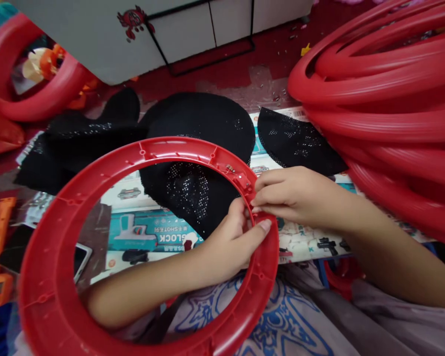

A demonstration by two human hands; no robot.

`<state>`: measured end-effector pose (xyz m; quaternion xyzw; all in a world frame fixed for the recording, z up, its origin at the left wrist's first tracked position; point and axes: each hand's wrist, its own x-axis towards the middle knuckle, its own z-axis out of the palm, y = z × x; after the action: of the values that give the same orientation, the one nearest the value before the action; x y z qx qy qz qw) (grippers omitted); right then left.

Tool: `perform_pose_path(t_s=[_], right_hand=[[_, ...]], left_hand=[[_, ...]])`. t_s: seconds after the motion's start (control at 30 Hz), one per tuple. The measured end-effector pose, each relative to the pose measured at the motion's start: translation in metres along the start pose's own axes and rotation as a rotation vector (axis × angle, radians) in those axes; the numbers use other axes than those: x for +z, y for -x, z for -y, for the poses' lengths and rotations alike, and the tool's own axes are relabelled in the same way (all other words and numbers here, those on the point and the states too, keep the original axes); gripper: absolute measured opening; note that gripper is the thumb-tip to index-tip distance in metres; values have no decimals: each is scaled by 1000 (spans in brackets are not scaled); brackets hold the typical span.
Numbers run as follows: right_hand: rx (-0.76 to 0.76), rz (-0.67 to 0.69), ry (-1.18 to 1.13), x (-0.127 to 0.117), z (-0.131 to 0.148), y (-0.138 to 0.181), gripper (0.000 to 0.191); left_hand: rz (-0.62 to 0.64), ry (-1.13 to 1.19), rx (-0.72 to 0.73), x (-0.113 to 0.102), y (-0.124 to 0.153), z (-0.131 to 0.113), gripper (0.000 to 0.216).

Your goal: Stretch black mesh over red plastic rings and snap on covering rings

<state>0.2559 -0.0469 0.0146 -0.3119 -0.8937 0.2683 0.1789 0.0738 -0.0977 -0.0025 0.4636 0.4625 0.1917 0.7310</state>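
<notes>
A large red plastic ring (46, 237) is tilted in front of me, with its hollow, ribbed side facing up. Reaching through the ring's opening, my left hand (226, 242) is wrapped around its right side, thumb on the channel. My right hand (294, 195) is pinched closed at the same spot; whatever is between its fingertips is hidden. Just above the fingers, a small fitting with fine wires and metal parts (241, 179) sits in the channel. Beneath the ring lies black cloth with shiny studs (187, 190).
A printed cardboard sheet (137, 232) covers the work surface. More studded black cloth lies left (85, 133) and right (300, 143). Stacked red rings (385, 123) rise on the right. At left are another red ring (33, 106), a phone (82, 259) and an orange tool (0, 247).
</notes>
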Motion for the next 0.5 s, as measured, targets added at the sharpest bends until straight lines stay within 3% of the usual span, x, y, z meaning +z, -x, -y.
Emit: perform_pose_path(t_s=[0.07, 0.17, 0.3, 0.5], right_hand=[[5, -2, 24, 1, -1, 0, 16], [-11, -114, 134, 3, -1, 2, 21], [-119, -218, 291, 1, 0, 4, 25], [-164, -195, 274, 1, 0, 4, 26]], left_hand=[[-70, -47, 42, 0, -3, 4, 33], [-81, -186, 99, -4, -4, 4, 27], [42, -390, 80, -11, 0, -5, 29], [233, -480, 61, -11, 7, -15, 21]])
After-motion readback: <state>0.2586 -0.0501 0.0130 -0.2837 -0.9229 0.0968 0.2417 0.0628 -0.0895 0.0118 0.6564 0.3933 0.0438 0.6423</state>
